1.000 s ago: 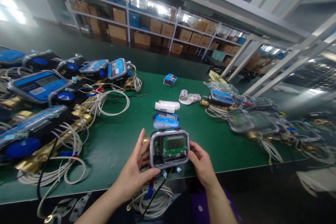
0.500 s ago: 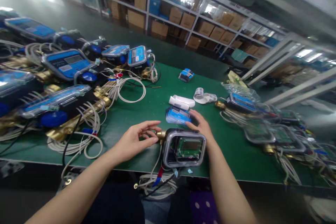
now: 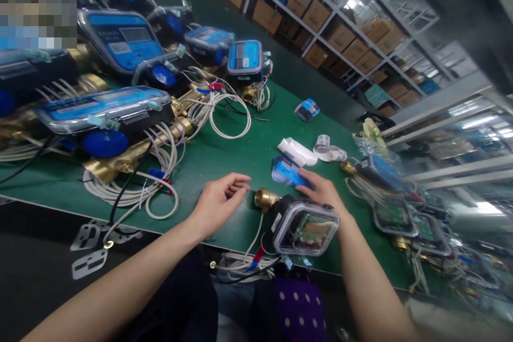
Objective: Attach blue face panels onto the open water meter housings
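Note:
A meter with a clear lid and a green circuit board (image 3: 308, 228) sits at the table's front edge, its brass fitting (image 3: 264, 199) pointing left. My left hand (image 3: 219, 199) hovers left of the fitting, fingers loosely curved and apart from the thumb, holding nothing. Behind the meter, my right hand (image 3: 318, 189) touches the right edge of a small stack of blue label plates (image 3: 287, 170) with its fingertips. Whether it grips a plate cannot be made out. Coiled grey cables (image 3: 240, 266) with red and blue tape hang below the meter.
Several blue-faced meters (image 3: 124, 43) with brass pipes and cables crowd the left of the green table (image 3: 228, 157). White paper (image 3: 297, 150), a label roll (image 3: 321, 144) and a banded blue bundle (image 3: 308, 109) lie behind the plates. More meters (image 3: 395, 216) stand right.
The view has turned and shifted left. My left hand has come away from the brass fitting, which now shows fully. My right hand stays at the blue plates.

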### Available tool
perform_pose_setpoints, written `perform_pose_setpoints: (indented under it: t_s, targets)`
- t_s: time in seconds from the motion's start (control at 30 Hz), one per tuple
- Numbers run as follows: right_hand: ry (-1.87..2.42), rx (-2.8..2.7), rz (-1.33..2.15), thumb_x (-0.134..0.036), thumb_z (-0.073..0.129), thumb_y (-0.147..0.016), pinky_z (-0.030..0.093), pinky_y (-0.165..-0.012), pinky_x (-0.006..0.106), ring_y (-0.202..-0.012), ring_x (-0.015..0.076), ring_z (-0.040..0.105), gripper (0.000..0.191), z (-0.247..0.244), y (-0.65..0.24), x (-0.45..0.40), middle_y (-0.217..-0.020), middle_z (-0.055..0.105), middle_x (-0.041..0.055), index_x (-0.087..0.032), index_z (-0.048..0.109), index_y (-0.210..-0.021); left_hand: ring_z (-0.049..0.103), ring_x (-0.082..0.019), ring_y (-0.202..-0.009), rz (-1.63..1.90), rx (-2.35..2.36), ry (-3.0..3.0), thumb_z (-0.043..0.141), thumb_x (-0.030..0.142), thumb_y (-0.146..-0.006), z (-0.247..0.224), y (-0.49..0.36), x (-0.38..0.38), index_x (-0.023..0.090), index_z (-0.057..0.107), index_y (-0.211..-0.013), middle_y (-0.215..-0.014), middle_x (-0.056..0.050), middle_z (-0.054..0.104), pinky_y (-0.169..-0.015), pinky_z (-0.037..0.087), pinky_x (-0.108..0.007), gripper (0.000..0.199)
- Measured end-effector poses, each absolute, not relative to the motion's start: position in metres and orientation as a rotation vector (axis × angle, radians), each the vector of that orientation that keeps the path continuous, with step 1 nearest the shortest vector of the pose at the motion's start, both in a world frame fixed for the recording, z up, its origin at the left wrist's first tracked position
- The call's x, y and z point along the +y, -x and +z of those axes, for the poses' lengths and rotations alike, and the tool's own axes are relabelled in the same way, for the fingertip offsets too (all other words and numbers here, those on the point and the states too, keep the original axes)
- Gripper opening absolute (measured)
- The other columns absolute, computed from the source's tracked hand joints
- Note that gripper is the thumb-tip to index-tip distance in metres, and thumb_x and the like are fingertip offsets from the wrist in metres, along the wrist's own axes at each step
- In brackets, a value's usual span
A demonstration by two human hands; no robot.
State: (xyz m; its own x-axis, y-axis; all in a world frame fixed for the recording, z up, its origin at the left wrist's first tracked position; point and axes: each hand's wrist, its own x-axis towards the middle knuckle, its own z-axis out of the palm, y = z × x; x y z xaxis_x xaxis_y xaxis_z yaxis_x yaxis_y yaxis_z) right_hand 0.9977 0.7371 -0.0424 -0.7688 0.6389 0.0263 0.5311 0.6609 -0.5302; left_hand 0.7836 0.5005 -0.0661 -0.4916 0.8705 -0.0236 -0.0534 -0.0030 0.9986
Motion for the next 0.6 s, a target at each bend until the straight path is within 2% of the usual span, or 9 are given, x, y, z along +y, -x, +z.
perform_pose_setpoints:
  t_s: [0.2,0.37,0.43,0.53,0.6]
  targets:
    - [0.889,-2.833,0.585,-0.032,0.064,-0.084,0.049,-0.102,0.051,-0.115,0.0327,0.063,0.036,-0.032,-0.999,0.730,-0.124,0.067,0.0086,-0.022,0.070,-0.118,0.067,-0.019,-0.078,1.563,1.552,-0.898,0.059,0.032,-0.076,-0.067,-0.785,0.500,0.019,0.069,-0.098,-0.088,-0.004,0.073,-0.072,0.053,-0.030,0.027]
    - [0.867,-2.938,0.437,-0.027,0.075,-0.076,0.054,-0.095,0.043,-0.109,0.0294,0.067,0.050,-0.028,-1.000,0.733,-0.122,0.068,0.0099,-0.020,0.065,-0.124,0.067,-0.021,-0.078,1.505,1.546,-0.885,0.061,0.040,-0.075,-0.067,-0.784,0.503,0.018,0.069,-0.097,-0.088,-0.006,0.074,-0.071,0.053,-0.032,0.031]
    - [0.870,-2.973,0.387,-0.024,0.074,-0.076,0.053,-0.095,0.041,-0.109,0.0284,0.067,0.047,-0.027,-1.000,0.734,-0.121,0.069,0.0095,-0.021,0.066,-0.123,0.067,-0.021,-0.078,1.462,1.524,-0.883,0.061,0.041,-0.074,-0.063,-0.783,0.508,0.016,0.069,-0.097,-0.087,-0.006,0.073,-0.071,0.053,-0.032,0.034]
    - [0.864,-3.030,0.339,-0.022,0.063,-0.087,0.053,-0.094,0.037,-0.107,0.0255,0.068,0.035,-0.024,-1.001,0.733,-0.119,0.070,0.0088,-0.022,0.066,-0.122,0.066,-0.021,-0.079,1.413,1.498,-0.883,0.062,0.043,-0.071,-0.052,-0.781,0.519,0.014,0.068,-0.097,-0.086,-0.007,0.073,-0.073,0.053,-0.033,0.039]
    - [0.841,-3.073,0.325,-0.022,0.059,-0.090,0.052,-0.093,0.034,-0.106,0.0240,0.068,0.035,-0.020,-1.001,0.731,-0.119,0.070,0.0088,-0.022,0.063,-0.126,0.066,-0.021,-0.079,1.396,1.496,-0.883,0.063,0.044,-0.068,-0.042,-0.780,0.530,0.013,0.068,-0.097,-0.086,-0.008,0.073,-0.075,0.053,-0.034,0.042]
